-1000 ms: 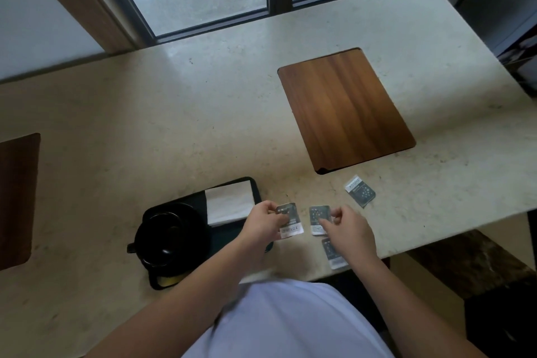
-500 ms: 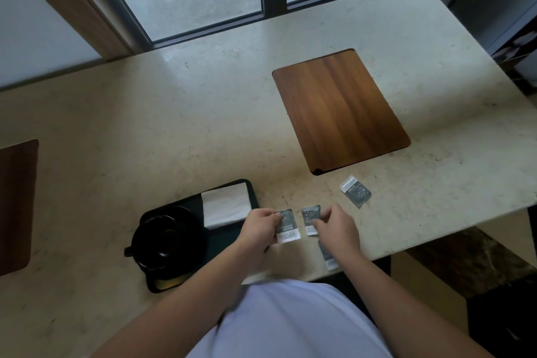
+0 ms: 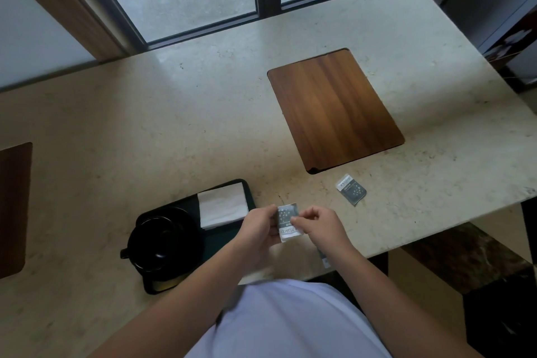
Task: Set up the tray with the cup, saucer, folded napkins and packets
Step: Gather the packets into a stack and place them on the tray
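Observation:
A black tray (image 3: 250,192) lies near the table's front edge. On it stands a black cup on a black saucer (image 3: 162,241), with a folded white napkin (image 3: 222,205) at the tray's far right corner. Just right of the tray, my left hand (image 3: 258,229) and my right hand (image 3: 319,227) both pinch grey packets (image 3: 287,219) stacked together, held just above the table. One more grey packet (image 3: 351,189) lies on the table farther right. Another packet (image 3: 324,257) lies under my right wrist, mostly hidden.
A wooden board (image 3: 334,107) is set into the stone table (image 3: 145,125) behind the packets. A second wooden board (image 3: 13,206) sits at the left edge. A window runs along the far side. The table's front edge is close to my body.
My right hand has brought its packet leftward onto the one in my left hand; the two packets that were side by side are now stacked between both hands.

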